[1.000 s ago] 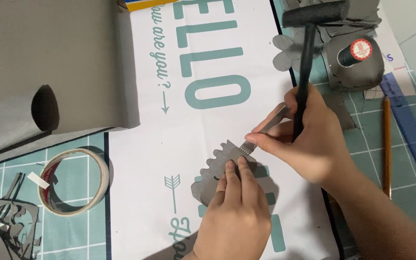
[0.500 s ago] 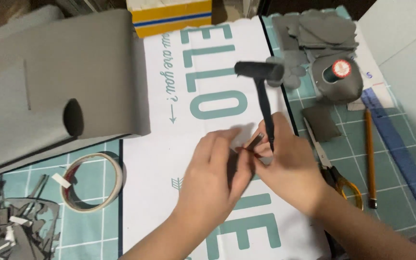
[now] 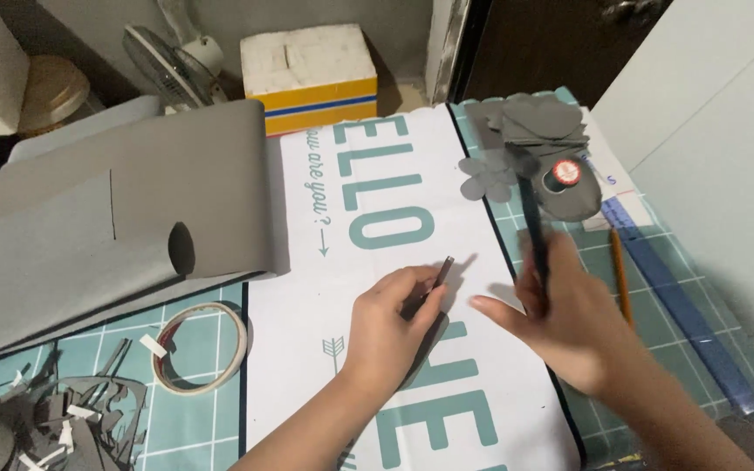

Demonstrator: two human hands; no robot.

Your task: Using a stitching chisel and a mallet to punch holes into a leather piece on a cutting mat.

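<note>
My left hand (image 3: pixel 387 330) pinches a short metal punch (image 3: pixel 441 272) upright on the white sheet with large teal letters (image 3: pixel 368 166); whatever lies under the hand is hidden. My right hand (image 3: pixel 565 324) grips the dark handle of a hammer (image 3: pixel 534 237). The hammer is raised and blurred, and its head reaches up toward a pile of grey scalloped cutouts (image 3: pixel 525 126). The two hands are a little apart, the right one to the right of the punch.
A big curled grey sheet (image 3: pixel 115 218) lies at left, with a tape roll (image 3: pixel 198 349) and grey scraps (image 3: pixel 54 419) below it on the teal cutting mat (image 3: pixel 194 436). A red-capped grey tool (image 3: pixel 566 174), pencil (image 3: pixel 621 270) and blue ruler (image 3: pixel 674 296) lie at right. A white and yellow box (image 3: pixel 311 74) stands at the back.
The view has tilted toward the back of the table. My left hand took over the punch from the right hand, which swung the hammer up and to the right.
</note>
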